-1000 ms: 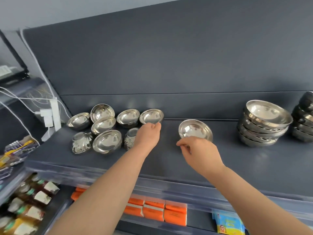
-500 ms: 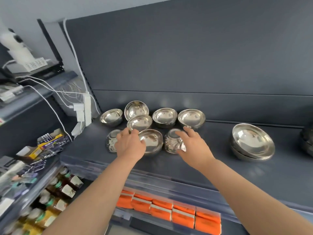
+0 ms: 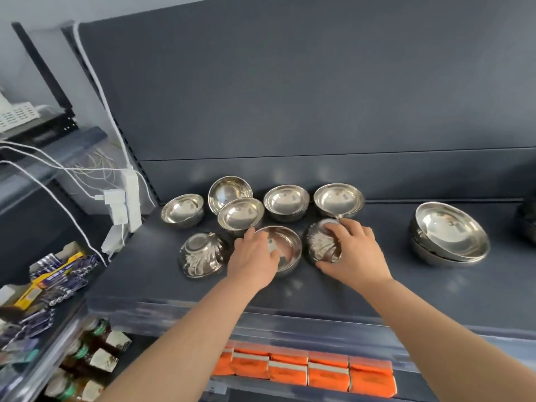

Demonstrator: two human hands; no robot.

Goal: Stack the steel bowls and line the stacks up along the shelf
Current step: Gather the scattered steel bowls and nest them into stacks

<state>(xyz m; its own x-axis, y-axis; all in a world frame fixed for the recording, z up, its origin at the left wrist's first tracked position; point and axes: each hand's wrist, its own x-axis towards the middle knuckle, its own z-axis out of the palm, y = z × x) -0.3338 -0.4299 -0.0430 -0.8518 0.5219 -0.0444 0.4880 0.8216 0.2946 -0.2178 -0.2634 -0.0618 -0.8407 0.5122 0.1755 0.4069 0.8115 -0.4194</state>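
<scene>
gripping upside-down shiny steel bowl (image 3: 319, 248) w/ r hand (image 3: 353, 253); pinching rim of upright round steel bowl (image 3: 287, 245) w/ l hand (image 3: 253, 259), just beside. prob light, hard, slippy: grab by rims.

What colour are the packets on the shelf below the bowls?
The packets are orange with pale bands; head view.

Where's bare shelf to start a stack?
Bare: the stretch between the overturned bowl in the right hand and the large bowl stack, and the front strip of the shelf. Crowded: the small bowls around the upright bowl the left hand grips.
</scene>
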